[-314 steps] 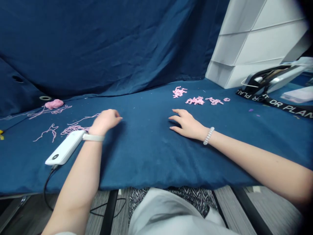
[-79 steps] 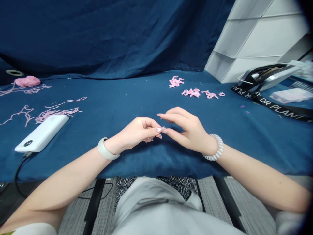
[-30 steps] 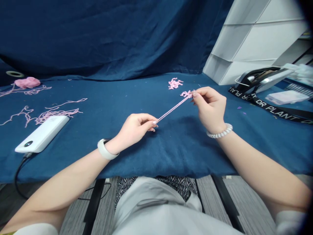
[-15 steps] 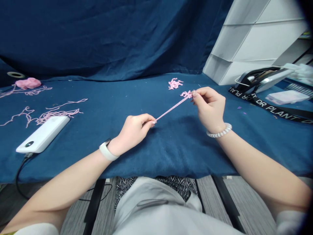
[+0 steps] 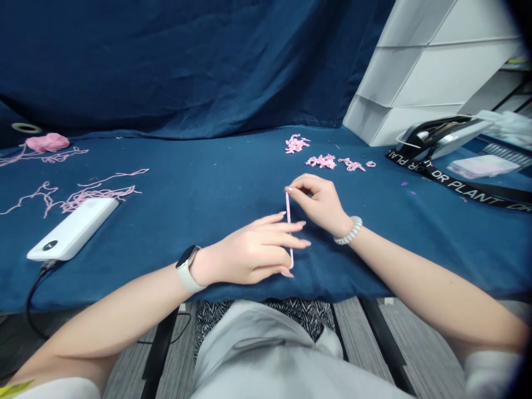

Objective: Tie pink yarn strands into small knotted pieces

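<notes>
A table covered in navy blue cloth (image 5: 199,166) carries everything here. At its far left sit a pink yarn ball (image 5: 47,142) and a pale tape ring (image 5: 26,128). Loose pink yarn strands (image 5: 97,193) trail across the cloth just behind a white power bank (image 5: 72,230), whose black cable (image 5: 35,282) runs off the near edge. Crinkled pink yarn pieces (image 5: 321,162) lie in small clusters toward the back. To the right lie a black "DR PLANT" lanyard (image 5: 457,188), a few purple scraps (image 5: 404,184) and a pale flat package (image 5: 477,166). A white drawer unit (image 5: 415,94) stands behind them.
</notes>
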`<state>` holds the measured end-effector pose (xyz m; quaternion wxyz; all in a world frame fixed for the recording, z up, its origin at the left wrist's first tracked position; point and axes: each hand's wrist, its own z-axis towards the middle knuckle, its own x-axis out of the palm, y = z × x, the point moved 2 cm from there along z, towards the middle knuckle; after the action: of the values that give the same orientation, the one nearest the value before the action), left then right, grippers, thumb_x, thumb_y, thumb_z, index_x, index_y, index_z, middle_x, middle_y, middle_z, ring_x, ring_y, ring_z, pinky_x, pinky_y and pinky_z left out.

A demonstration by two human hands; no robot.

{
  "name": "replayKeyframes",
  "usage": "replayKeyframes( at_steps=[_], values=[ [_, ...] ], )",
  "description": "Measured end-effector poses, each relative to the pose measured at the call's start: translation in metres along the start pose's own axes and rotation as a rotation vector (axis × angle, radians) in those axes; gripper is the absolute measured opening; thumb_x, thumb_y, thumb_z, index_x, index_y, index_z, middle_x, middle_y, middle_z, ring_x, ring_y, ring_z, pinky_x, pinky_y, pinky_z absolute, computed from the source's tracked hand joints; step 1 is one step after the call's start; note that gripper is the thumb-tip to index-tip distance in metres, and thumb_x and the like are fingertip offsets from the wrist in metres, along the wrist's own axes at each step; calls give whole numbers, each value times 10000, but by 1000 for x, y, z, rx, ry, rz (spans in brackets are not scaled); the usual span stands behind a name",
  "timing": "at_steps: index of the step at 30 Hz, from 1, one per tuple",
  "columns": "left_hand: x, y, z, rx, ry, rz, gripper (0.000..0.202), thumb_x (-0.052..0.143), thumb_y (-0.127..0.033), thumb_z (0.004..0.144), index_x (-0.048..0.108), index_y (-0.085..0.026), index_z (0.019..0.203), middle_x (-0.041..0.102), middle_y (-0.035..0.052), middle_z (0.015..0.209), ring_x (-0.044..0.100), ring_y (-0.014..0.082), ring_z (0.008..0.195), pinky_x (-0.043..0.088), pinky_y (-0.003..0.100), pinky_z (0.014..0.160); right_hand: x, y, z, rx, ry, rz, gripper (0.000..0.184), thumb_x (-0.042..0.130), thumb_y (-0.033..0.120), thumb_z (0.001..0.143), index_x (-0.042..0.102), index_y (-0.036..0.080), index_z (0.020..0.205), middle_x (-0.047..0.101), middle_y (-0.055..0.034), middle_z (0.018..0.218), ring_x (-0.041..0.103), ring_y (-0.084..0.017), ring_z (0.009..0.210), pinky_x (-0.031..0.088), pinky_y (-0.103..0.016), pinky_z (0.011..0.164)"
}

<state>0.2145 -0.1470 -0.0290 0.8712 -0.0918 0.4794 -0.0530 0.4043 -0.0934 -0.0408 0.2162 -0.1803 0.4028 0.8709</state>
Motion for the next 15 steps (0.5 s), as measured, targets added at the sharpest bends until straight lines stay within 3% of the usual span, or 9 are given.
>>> replayKeyframes(
  at_steps=[2,4,7,10,13,15],
  values=[
    [2,-1,0,-45,7,-143,132,542,-204,873,647,-171,800,707,28,1037,603,144,1145,298,362,1190,3,4,-1,-18,38,18,163,602,235,838,641,154,702,658,-37,763,574,-127,684,424,-266,612],
    [1,0,0,-191,-49,-309,165,516,-213,886,649,-172,797,717,26,878,664,105,951,369,337,1142,4,6,-2,-31,44,45,159,613,240,833,641,158,700,659,-32,758,577,-127,682,431,-266,613],
    [-4,6,0,-478,-223,-524,198,523,-281,883,649,-151,803,684,58,832,643,95,768,530,266,886,4,7,-3,-39,30,72,152,625,243,826,644,161,700,662,-32,752,585,-131,685,441,-272,625],
    [-7,14,1,-690,-362,-697,227,572,-330,856,647,-120,810,653,59,787,601,77,659,515,194,662,4,10,-4,-55,43,89,152,624,234,827,642,163,693,659,-32,740,586,-131,682,452,-272,627],
    [-4,27,0,-844,-467,-863,241,631,-342,818,646,-102,815,606,19,657,547,54,585,486,175,604,4,16,-6,-93,32,98,141,621,215,830,638,165,700,656,-33,744,594,-132,696,474,-276,657],
    [0,34,-2,-912,-554,-970,268,684,-337,776,642,-107,907,627,17,699,520,42,549,466,170,549,2,21,-8,-131,4,95,123,624,202,829,638,168,711,655,-33,750,599,-132,705,486,-281,675]
  ],
)
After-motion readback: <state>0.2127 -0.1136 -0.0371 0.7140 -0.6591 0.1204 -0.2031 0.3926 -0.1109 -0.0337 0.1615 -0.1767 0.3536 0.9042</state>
